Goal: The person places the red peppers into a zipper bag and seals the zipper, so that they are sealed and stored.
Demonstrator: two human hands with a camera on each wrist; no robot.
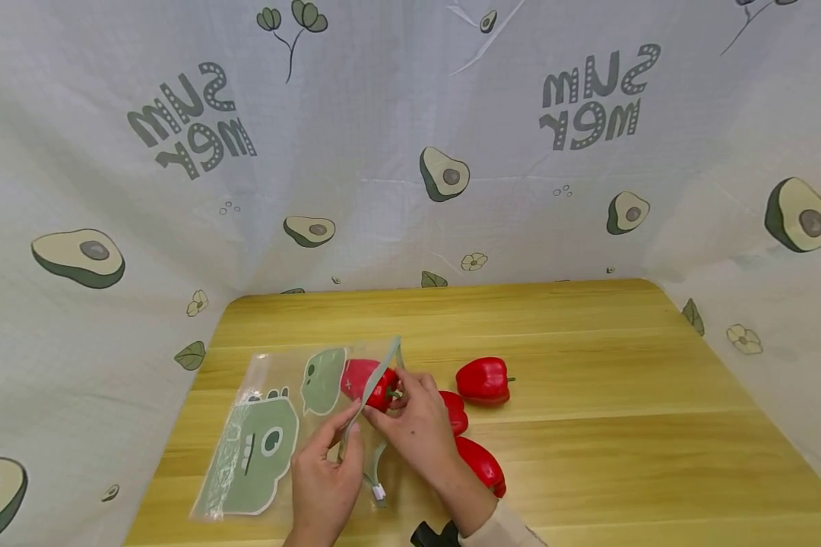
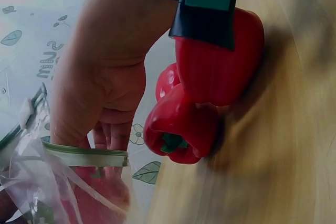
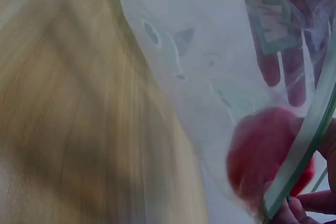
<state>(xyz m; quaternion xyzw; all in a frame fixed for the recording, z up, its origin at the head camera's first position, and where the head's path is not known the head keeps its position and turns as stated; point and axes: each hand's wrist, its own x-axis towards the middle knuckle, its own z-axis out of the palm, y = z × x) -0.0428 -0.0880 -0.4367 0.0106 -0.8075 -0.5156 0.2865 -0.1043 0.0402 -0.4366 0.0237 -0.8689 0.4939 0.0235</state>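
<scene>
A clear zip bag (image 1: 274, 425) with green cartoon prints lies on the wooden table (image 1: 588, 365). My left hand (image 1: 345, 429) pinches the bag's zip edge (image 1: 376, 376) and lifts it, so the mouth stands apart. My right hand (image 1: 397, 395) holds a red pepper (image 1: 362, 380) by its stem end, with the pepper partly inside the mouth. In the right wrist view the pepper (image 3: 262, 161) shows through the plastic behind the zip edge (image 3: 304, 145). The left wrist view shows the right hand (image 2: 100, 103) at the zip edge (image 2: 84, 156).
Three more red peppers lie to the right of the bag: one (image 1: 483, 380) farther back, one (image 1: 454, 410) behind my right hand, one (image 1: 482, 463) beside my right wrist. Avocado-print cloth (image 1: 410, 152) walls in the table at the back and both sides.
</scene>
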